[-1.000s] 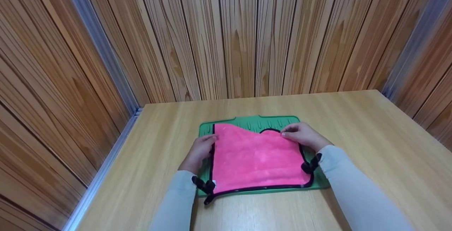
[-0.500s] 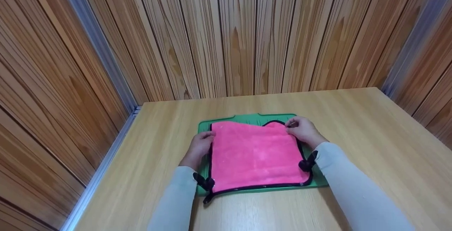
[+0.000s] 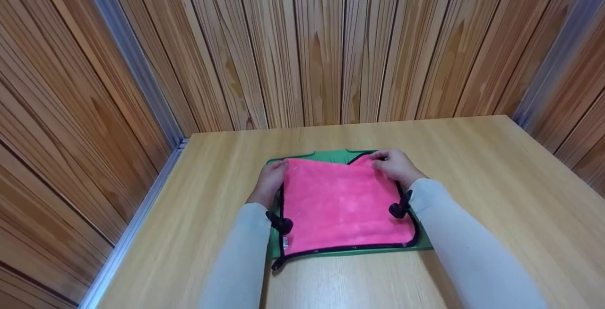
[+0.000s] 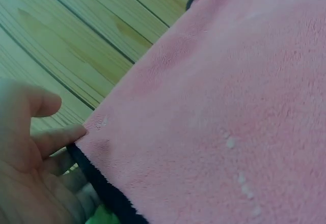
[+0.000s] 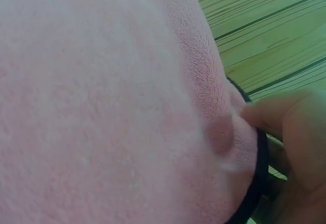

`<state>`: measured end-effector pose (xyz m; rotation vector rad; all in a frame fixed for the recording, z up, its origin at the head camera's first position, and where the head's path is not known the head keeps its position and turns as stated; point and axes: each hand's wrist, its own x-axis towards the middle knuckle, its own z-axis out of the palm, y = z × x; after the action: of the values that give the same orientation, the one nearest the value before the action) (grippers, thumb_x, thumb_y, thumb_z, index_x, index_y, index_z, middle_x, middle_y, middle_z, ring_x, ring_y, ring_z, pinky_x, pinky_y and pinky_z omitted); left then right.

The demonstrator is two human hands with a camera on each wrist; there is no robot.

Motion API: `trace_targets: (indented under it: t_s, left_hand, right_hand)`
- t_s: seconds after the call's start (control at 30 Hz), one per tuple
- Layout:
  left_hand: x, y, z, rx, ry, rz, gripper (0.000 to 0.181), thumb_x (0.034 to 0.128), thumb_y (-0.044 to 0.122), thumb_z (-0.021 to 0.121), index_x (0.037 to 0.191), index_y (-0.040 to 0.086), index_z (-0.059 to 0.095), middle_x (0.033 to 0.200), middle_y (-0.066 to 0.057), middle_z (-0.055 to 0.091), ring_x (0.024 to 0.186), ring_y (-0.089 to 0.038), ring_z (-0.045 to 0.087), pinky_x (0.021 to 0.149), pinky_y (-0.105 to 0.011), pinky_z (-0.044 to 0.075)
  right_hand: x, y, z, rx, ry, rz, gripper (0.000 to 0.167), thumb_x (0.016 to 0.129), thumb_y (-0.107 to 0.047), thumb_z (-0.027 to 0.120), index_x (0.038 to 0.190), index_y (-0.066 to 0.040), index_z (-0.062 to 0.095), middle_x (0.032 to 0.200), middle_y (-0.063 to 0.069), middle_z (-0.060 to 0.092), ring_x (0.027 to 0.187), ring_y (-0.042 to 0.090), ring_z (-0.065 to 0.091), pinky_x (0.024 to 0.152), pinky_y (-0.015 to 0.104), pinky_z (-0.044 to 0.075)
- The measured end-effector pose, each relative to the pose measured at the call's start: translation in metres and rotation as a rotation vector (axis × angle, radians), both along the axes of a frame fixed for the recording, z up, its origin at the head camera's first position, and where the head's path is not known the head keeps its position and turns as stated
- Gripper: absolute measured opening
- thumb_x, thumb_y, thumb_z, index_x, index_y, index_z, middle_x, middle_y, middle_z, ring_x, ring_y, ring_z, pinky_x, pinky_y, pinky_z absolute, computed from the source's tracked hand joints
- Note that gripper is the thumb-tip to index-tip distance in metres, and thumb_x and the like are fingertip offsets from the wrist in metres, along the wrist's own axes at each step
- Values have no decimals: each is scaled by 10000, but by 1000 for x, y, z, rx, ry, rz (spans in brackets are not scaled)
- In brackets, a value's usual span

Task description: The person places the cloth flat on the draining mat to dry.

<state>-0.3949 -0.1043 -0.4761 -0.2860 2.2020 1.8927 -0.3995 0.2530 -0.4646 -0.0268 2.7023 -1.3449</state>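
Note:
A pink fleecy cloth (image 3: 340, 200) with black edging is spread over a green ridged mat (image 3: 331, 157) in the head view. My left hand (image 3: 272, 179) holds the cloth's far left corner. In the left wrist view, this hand's (image 4: 35, 158) index finger meets the corner, other fingers lie behind the edge, and the thumb stands apart. The right hand (image 3: 397, 165) pinches the far right corner. From the right wrist, the right hand's (image 5: 295, 137) thumb presses the cloth's front, with fingers behind the black edging. The far edge dips between both hands.
The mat and cloth lie on a light wooden table (image 3: 472, 167). Wood-panelled walls (image 3: 326, 49) rise behind and at both sides. A metal strip (image 3: 127, 247) runs along the table's left side. A black loop (image 3: 279, 264) sticks out at the cloth's near left corner.
Both hands have moved away from the body, the left to the cloth's far corner. The far edge has risen and straightened, covering more of the mat. The right hand has drawn slightly inward.

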Motion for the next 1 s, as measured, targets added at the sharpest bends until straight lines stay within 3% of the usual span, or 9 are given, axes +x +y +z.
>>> trace_targets:
  t_s: [0.07,0.13,0.17,0.33,0.37,0.53,0.77,0.87,1.0]
  left_hand:
    - [7,4,7,1,33,42,473,1196,251,499,1622,69,597,1761,-136,509,1713,-336,379,1420,-474,323]
    - [2,-1,-1,-7,81,51,445,1182,241,528,1567,60,655,1717,-144,562,1687,-339,422,1391,-449,376]
    - [1,-1,-2,-10,84,50,441,1182,238,524,1559,57,663,1715,-148,563,1687,-344,420,1390,-448,378]
    - [-2,0,-2,-7,40,7,496,1176,258,520,1636,81,580,1757,-142,509,1694,-340,405,1397,-472,365]
    - [3,3,5,-7,14,6,515,1185,241,490,1671,73,529,1787,-152,463,1716,-351,365,1419,-500,321]
    - [3,5,6,-44,-7,-4,568,1190,255,491,1720,55,437,1818,-158,409,1729,-360,337,1428,-524,300]
    - [2,7,5,-94,11,21,558,1184,229,497,1704,32,453,1796,-183,435,1708,-370,373,1410,-522,336]
    - [4,5,2,-71,44,36,525,1179,197,502,1678,34,493,1773,-195,462,1679,-369,420,1391,-521,371]
    - [11,-1,0,-40,65,16,492,1176,161,511,1653,39,524,1775,-213,444,1660,-371,442,1383,-518,385]
  right_hand:
    - [-1,2,0,-23,9,-46,453,1138,-157,543,1545,13,647,1682,301,538,1457,408,597,1233,490,502]
    - [-2,4,1,-43,10,-79,468,1141,-155,518,1556,33,624,1743,309,465,1662,445,404,1363,547,377]
    - [-2,4,1,-45,8,-89,476,1139,-154,510,1563,34,615,1753,310,449,1689,450,367,1377,553,360]
    - [-2,1,1,8,-14,-43,525,1137,-160,528,1628,26,547,1750,309,453,1648,439,411,1295,510,427]
    - [-2,0,1,23,-13,-25,543,1134,-161,534,1641,32,527,1747,313,454,1646,444,413,1300,516,428]
    - [-7,-1,-2,97,7,39,620,1100,-177,569,1661,71,472,1743,343,437,1688,510,344,1402,608,311]
    - [-25,8,-26,248,37,80,704,1056,-311,622,1673,3,495,1740,338,439,1676,561,301,1388,671,290]
    - [-18,6,-22,261,31,95,707,1081,-332,634,1689,-9,474,1744,366,393,1675,593,228,1393,701,244]
    - [-1,2,-10,269,53,124,678,1106,-293,640,1689,6,466,1711,390,402,1638,611,265,1375,695,282]
